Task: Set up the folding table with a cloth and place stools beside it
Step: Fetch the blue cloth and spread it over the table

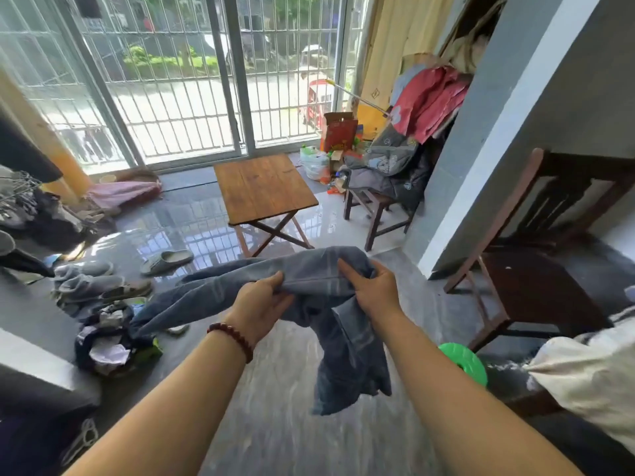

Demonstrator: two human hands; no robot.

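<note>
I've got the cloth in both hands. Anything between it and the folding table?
Nothing visible. The floor stretch from the cloth to the folding table shows no object; the slipper and shoes lie off to the left, the dark chair to the right.

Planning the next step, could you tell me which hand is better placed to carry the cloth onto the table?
Probably the left hand: it grips the blue cloth in line with the bare folding table, while the right hand grips it past the table's right edge.

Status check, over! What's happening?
Left hand and right hand grip cloth. Table unfolded, bare. Slipper on floor near it.
</note>
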